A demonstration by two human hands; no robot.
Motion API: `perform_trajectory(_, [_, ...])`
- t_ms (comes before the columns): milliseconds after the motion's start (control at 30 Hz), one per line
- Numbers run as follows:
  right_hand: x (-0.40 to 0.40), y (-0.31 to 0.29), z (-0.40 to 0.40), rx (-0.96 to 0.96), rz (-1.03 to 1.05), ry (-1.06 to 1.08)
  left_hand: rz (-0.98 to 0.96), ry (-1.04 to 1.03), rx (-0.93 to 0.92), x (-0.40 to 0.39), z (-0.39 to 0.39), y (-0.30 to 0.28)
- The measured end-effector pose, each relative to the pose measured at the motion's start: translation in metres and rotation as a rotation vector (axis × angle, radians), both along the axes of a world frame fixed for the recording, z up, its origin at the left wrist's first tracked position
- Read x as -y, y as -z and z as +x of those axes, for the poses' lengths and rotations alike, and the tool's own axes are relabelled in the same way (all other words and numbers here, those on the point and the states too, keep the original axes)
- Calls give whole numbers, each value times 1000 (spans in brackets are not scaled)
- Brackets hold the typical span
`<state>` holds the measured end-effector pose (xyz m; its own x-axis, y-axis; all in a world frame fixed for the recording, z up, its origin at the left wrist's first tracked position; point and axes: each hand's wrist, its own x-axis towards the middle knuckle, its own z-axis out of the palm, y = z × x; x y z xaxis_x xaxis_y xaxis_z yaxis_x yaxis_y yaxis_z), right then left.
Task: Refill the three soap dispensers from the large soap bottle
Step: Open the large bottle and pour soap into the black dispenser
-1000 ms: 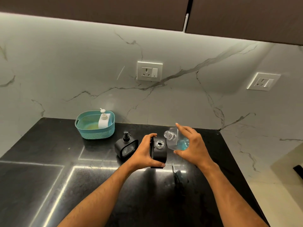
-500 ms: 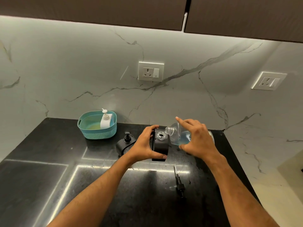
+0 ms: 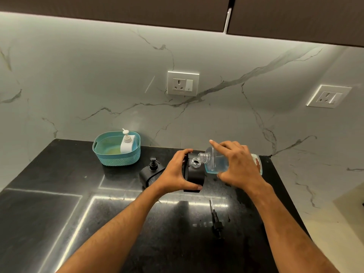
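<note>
While the left hand [image 3: 178, 171] grips the open black square dispenser [image 3: 194, 175], the right hand [image 3: 239, 165] holds the clear large soap bottle [image 3: 215, 163] tilted.
Bottle mouth sits at the dispenser's 2 o'clock, just beside its opening; blue liquid pools low in the bottle.

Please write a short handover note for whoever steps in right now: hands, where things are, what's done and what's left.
Left hand grips the open black dispenser on the counter.
Right hand holds the large soap bottle tipped, mouth at the dispenser's neck; blue soap sits low and no stream is visible.
Its removed pump lies on the counter nearby.
Second black dispenser stands capped to the left; white dispenser is in the teal basket.
Left: finish pouring, refit the pump; fill levels of the other two are unclear.
</note>
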<state>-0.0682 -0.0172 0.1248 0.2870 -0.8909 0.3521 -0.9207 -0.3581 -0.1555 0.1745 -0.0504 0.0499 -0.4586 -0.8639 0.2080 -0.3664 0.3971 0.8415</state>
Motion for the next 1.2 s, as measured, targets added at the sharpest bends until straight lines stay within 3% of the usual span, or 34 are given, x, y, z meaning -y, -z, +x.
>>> perform_trajectory(1200, [9, -10, 4, -150, 51, 46, -11, -24, -23, 7, -4, 6])
